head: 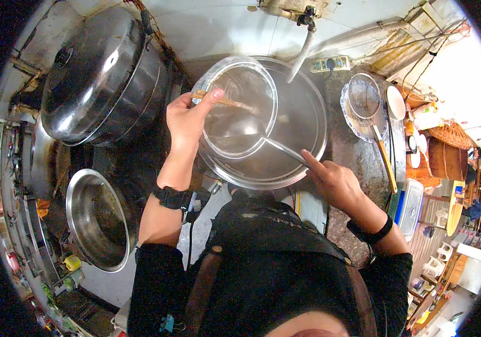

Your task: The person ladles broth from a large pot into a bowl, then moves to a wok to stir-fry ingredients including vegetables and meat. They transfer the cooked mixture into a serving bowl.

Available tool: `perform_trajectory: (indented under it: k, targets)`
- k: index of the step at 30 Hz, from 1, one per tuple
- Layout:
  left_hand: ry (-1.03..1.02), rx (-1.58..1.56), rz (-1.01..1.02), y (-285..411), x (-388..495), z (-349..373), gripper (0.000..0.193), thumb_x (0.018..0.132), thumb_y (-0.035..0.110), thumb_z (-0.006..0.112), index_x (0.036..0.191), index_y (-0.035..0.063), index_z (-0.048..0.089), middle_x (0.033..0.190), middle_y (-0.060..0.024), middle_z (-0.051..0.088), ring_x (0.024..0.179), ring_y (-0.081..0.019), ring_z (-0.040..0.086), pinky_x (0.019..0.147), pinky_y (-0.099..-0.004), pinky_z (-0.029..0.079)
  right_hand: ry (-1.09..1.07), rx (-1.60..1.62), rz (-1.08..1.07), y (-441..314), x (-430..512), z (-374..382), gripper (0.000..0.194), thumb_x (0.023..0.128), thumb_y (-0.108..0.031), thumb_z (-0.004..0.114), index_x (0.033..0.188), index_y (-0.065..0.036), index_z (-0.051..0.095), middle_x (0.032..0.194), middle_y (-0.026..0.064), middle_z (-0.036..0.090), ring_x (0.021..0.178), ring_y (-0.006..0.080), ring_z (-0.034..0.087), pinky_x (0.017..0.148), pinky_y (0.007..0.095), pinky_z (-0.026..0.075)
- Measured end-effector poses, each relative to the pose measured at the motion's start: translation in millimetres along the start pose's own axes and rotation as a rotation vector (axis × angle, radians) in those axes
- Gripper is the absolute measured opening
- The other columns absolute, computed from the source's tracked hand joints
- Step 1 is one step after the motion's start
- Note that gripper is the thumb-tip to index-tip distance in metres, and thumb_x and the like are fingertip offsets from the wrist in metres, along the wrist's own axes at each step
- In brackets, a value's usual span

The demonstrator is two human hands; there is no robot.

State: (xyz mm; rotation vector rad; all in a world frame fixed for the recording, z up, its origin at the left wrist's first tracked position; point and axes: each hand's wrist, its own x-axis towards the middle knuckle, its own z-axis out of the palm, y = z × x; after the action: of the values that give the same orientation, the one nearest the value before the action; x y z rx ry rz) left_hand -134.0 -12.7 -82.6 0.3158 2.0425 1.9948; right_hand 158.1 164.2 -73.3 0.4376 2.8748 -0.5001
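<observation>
My left hand (188,122) grips a pair of wooden chopsticks (236,102) between thumb and fingers, their tips over a round shallow metal pan (271,90). In my right hand (336,182) is the long handle of a metal ladle (247,126), its bowl inside the pan. A pale, cloudy film or liquid covers part of the pan; which one, I cannot tell. The pan sits at the left side of a large round steel pot (324,122), overlapping its rim. Murky liquid or steam blurs the pot's inside.
A white hose (302,52) hangs over the pot's back edge. A big lidded steel pot (106,80) stands left, above an empty steel basin (97,221). To the right lie a wooden-handled strainer (364,94) on a patterned plate (347,113) and a power strip (329,64).
</observation>
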Motion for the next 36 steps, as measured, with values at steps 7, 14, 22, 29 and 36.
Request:
perform_trajectory:
  k: [7,14,22,29,36]
  targets:
    - [-0.052,0.232,0.163,-3.6,-7.9,-4.5,0.035,0.073,0.027,0.089,0.084,-0.0028,0.073,0.069,0.0014,0.065,0.059,-0.0030,0.050,0.053,-0.0221,0.041,-0.029,0.469,-0.244,17.1,14.6,7.9,0.049,0.098,-0.026,0.059,0.143,-0.011,0.048,0.068,0.0110,0.058,0.057,0.0257,0.060,0.055,0.0420,0.049]
    - [0.196,0.118,0.085,-27.9,6.7,-49.8,0.030,0.078,0.022,0.087,0.086,-0.0030,0.073,0.070,0.0039,0.062,0.060,-0.0033,0.047,0.055,-0.0201,0.038,-0.675,1.402,0.380,30.4,-3.1,-0.1,0.045,0.105,-0.034,0.048,0.145,-0.014,0.047,0.061,0.0004,0.048,0.044,0.0062,0.039,0.036,0.0205,0.028]
    - [0.454,0.080,0.047,-32.9,-20.8,-104.1,0.029,0.074,0.023,0.089,0.083,-0.0001,0.073,0.073,0.0040,0.062,0.066,-0.0048,0.048,0.063,-0.0216,0.039,-0.340,1.017,0.449,116.3,45.3,62.9,0.035,0.102,-0.033,0.051,0.127,-0.010,0.060,0.068,0.0031,0.057,0.051,0.0129,0.050,0.042,0.0276,0.039]
    - [0.477,0.083,0.093,-23.0,-47.1,-104.8,0.026,0.076,0.019,0.088,0.085,-0.0005,0.073,0.078,0.0025,0.066,0.070,-0.0051,0.051,0.067,-0.0216,0.041,-0.141,0.081,0.224,140.6,186.3,257.7,0.030,0.083,-0.016,0.057,0.108,-0.002,0.065,0.102,0.0233,0.068,0.091,0.0407,0.067,0.079,0.0479,0.054]
    - [0.469,0.012,0.106,-17.8,-44.8,-94.2,0.024,0.078,0.018,0.087,0.084,-0.0012,0.074,0.074,0.0034,0.063,0.067,-0.0046,0.049,0.064,-0.0209,0.039,0.052,0.180,0.258,106.2,152.7,162.7,0.041,0.084,-0.016,0.058,0.123,-0.004,0.060,0.103,0.0246,0.067,0.090,0.0453,0.064,0.080,0.0500,0.054]
